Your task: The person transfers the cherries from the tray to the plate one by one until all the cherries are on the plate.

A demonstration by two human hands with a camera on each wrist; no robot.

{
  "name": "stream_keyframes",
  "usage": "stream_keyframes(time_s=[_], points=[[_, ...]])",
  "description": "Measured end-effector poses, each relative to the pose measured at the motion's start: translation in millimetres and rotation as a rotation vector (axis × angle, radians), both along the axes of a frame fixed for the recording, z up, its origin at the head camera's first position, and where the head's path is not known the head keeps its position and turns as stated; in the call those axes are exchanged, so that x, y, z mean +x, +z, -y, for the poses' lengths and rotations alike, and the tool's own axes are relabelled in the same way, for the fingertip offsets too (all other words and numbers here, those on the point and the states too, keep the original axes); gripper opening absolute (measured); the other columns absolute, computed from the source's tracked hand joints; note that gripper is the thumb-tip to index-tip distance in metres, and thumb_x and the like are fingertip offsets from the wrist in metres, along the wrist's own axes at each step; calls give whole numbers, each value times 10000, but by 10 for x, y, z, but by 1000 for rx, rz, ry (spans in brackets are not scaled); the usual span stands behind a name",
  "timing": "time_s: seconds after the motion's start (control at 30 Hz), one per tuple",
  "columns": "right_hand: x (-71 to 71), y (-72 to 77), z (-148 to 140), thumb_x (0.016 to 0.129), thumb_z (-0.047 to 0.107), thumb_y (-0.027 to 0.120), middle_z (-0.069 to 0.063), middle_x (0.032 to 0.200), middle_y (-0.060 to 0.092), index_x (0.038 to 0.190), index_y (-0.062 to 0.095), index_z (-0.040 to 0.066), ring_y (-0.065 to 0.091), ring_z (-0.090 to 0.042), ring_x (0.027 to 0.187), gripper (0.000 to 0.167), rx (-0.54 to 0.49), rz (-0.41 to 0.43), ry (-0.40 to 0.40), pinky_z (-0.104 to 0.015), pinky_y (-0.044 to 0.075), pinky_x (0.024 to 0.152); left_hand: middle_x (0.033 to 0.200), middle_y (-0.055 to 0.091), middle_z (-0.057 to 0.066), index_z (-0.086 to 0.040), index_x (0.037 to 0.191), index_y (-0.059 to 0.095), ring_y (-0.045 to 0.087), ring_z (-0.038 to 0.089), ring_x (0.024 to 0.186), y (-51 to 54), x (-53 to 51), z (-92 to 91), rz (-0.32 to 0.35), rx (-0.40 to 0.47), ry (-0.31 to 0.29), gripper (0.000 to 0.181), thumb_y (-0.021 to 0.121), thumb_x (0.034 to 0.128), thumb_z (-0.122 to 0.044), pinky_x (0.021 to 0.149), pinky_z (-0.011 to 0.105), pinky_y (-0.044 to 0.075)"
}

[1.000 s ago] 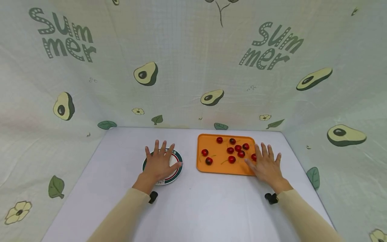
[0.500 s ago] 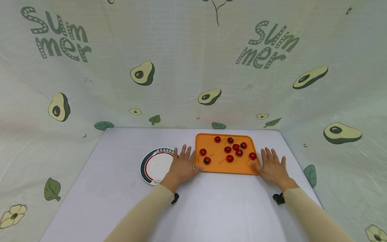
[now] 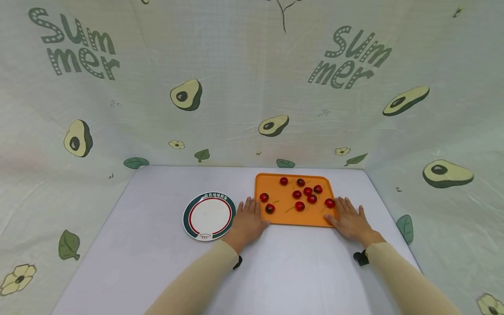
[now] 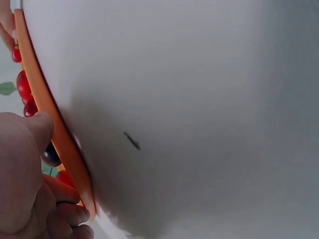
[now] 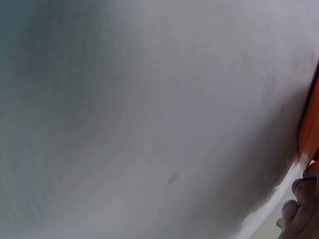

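An orange rectangular tray [image 3: 283, 218] lies on the white table with several dark red cherries [image 3: 300, 206] scattered in it, some with stems. My left hand [image 3: 247, 222] grips its near left corner, the thumb [image 4: 44, 127] over the near rim and the fingers [image 4: 67, 214] along the left side. At the opposite side my right hand [image 3: 351, 222] holds the near right corner, thumb over the rim, fingers along the right edge. The right wrist view catches only curled fingertips [image 5: 304, 194] beside a strip of tray.
Just left of my left hand sits a round white plate [image 3: 210, 215] with a green band and red ring. Behind the table [image 3: 291, 267] hangs a pale cloth [image 3: 236, 87] printed with avocados, leaves and lettering.
My left hand has moved right, from over the plate to the tray's left side, uncovering the plate. My right hand has shifted slightly and now lies against the tray's right edge.
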State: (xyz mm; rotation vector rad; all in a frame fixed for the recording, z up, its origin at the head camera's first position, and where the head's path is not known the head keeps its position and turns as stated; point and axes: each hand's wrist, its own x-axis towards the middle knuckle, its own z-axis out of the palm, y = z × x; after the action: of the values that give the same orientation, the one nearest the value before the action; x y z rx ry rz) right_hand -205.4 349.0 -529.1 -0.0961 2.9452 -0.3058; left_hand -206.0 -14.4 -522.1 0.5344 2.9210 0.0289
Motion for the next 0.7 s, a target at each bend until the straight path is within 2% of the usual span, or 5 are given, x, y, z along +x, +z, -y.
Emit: stream_keyframes(time_s=[0.33,0.5,0.7], points=[[32,-26,32,1047,662,447,-360,1685,147,1626,154,-118,84,-550,1569,1014,16,25,25,-782,-19,1222,1721,291,153,-22,1637,336,210,341,1620,7,87,41,8,-36,-31,778,452,1086,-559,1310,500,246],[100,-47,76,1038,666,465,-364,1679,163,1622,178,-120,107,-554,1562,1021,31,17,40,-777,-5,1226,1705,330,154,-27,1623,375,254,344,1606,9,195,107,3,-55,-64,757,481,1082,-546,1291,501,288],[231,-43,127,1033,662,485,-358,1674,200,1613,224,-121,152,-550,1556,1008,43,-23,70,-779,42,1227,1700,348,140,-35,1623,381,272,328,1602,-10,351,186,-10,-66,-81,742,496,1082,-529,1296,493,278]])
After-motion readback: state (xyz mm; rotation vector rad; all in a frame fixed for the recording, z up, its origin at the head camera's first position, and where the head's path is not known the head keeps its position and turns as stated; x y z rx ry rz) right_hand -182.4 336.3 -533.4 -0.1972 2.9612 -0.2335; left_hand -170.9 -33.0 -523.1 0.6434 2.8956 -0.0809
